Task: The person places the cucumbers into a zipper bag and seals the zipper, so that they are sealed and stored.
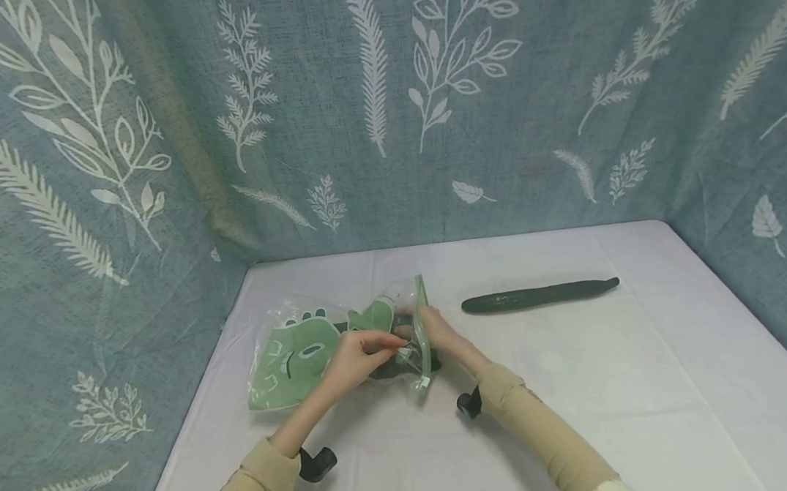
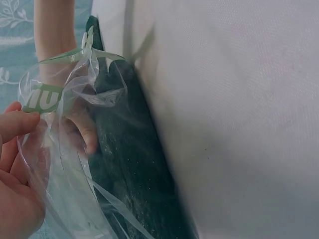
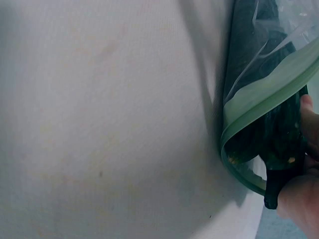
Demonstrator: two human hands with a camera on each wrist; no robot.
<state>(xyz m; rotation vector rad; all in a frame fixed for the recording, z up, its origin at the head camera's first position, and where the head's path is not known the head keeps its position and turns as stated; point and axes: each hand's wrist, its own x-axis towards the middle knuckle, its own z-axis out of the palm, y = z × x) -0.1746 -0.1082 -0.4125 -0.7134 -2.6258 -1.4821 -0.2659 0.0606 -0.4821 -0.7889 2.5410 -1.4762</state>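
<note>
A clear zip bag [image 1: 296, 366] with a green cartoon print lies on the table, its green-edged mouth facing right. Dark green cucumbers [image 3: 281, 132] are inside it, one stem end poking out at the opening. My left hand [image 1: 352, 357] pinches the bag's clear film between thumb and fingers, beside a green label in the left wrist view. Through the mouth reaches my right hand [image 1: 432, 328], gripping a cucumber [image 2: 127, 144] within; the film and bag edge partly hide its fingers. Another long cucumber [image 1: 539, 296] lies to the right, apart from both hands.
A white cloth covers the table [image 1: 557, 414]. Blue-green curtains [image 1: 436, 181] with white leaf prints hang behind it and along both sides. Black wrist mounts [image 1: 318, 465] stick out from both forearms.
</note>
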